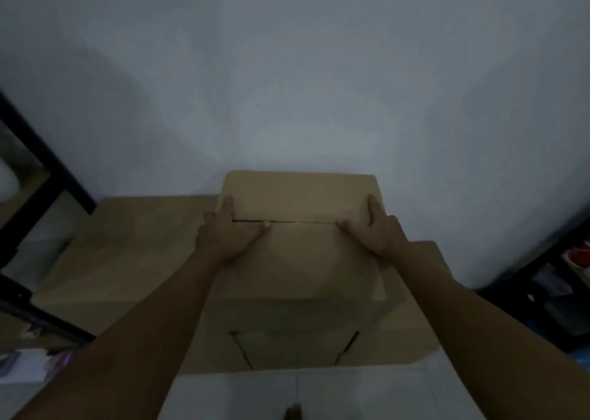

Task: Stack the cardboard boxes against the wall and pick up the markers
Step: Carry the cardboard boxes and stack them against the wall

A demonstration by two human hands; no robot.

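A brown cardboard box point(300, 260) sits on top of a larger cardboard box point(412, 333), its far edge against the pale wall point(287, 84). My left hand point(226, 231) grips the top box's left edge, thumb lying along the seam between the flaps. My right hand point(373, 228) holds its right edge the same way. Another wide cardboard box point(127, 253) lies lower down to the left, also against the wall. No markers show in this dim view.
Black metal shelving point(44, 164) stands at the left, with papers point(25, 365) on the floor below it. A dark shelf point(549, 292) with small items is at the right. A white surface point(319, 394) lies at the bottom.
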